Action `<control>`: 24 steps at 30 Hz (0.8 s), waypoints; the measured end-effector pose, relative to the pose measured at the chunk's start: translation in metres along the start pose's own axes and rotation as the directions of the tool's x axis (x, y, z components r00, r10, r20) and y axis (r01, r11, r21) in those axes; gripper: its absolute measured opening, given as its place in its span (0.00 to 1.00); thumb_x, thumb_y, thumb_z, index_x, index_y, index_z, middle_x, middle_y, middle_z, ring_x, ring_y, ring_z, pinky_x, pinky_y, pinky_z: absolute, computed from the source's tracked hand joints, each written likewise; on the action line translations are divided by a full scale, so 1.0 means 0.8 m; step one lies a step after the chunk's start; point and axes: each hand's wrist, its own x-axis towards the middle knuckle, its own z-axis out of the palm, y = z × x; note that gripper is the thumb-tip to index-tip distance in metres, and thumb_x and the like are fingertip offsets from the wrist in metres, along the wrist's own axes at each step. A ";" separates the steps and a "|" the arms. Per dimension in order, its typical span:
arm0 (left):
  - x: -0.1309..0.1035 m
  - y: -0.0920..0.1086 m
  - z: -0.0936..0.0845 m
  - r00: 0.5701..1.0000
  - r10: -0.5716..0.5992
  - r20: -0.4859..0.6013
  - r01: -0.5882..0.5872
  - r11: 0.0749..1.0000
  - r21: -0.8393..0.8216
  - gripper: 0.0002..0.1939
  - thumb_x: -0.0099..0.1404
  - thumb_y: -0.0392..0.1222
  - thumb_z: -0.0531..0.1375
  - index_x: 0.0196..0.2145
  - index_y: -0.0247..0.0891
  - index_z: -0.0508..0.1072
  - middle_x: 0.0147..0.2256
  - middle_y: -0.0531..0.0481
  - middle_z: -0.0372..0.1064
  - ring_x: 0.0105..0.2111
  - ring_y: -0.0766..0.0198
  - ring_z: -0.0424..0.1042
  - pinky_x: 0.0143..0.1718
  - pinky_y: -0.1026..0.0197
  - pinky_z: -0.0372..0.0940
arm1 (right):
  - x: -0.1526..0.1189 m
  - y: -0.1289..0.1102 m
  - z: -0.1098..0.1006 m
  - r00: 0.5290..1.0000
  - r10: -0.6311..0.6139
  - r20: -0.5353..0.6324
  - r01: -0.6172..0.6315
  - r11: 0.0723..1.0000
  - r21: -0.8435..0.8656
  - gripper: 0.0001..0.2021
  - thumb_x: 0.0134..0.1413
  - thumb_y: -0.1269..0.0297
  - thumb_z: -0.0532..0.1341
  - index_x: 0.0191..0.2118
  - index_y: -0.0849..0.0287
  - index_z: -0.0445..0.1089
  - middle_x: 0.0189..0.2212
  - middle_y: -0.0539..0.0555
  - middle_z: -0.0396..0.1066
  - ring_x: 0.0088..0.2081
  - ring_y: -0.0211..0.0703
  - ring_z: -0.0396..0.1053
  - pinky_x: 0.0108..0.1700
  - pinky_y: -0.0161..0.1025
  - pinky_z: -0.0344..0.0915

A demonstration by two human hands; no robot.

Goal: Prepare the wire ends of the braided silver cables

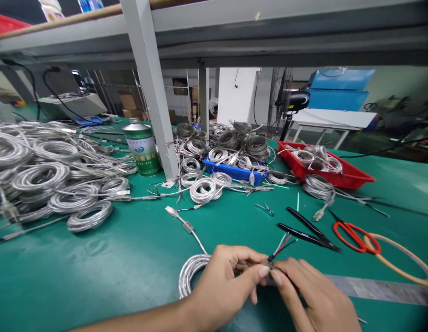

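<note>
A coiled clear-jacketed USB cable [189,273] lies on the green mat, its USB plug stretched out toward the back left. My left hand [228,281] pinches this cable close to its stripped end, thumb and fingers pressed together. Opposite it, my right hand [309,290] grips the same end, the two thumbs nearly touching. Red, black and pale wires [283,244] fan out upward from between the fingertips. The piece right under the fingers is mostly hidden. Black-handled nippers [307,233] and orange-handled scissors [355,236] lie just beyond my right hand.
A heap of coiled cables [58,175] covers the left side. A green can [142,150] stands by the shelf post [153,92]. Behind are a blue tray [234,174] and a red tray [352,180] with coils. A metal ruler-like strip [383,289] and tape ring [419,267] lie right.
</note>
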 end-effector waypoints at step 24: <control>0.001 0.005 0.001 1.000 -0.019 -0.001 0.019 1.000 0.004 0.09 0.54 0.35 0.59 0.33 0.32 0.78 0.26 0.46 0.72 0.17 0.73 0.59 0.19 0.68 0.56 | -0.003 -0.001 0.002 0.999 -0.013 0.033 0.014 1.000 -0.015 0.11 0.58 0.63 0.48 0.31 0.56 0.65 0.24 0.52 0.70 0.25 0.42 0.69 0.27 0.37 0.63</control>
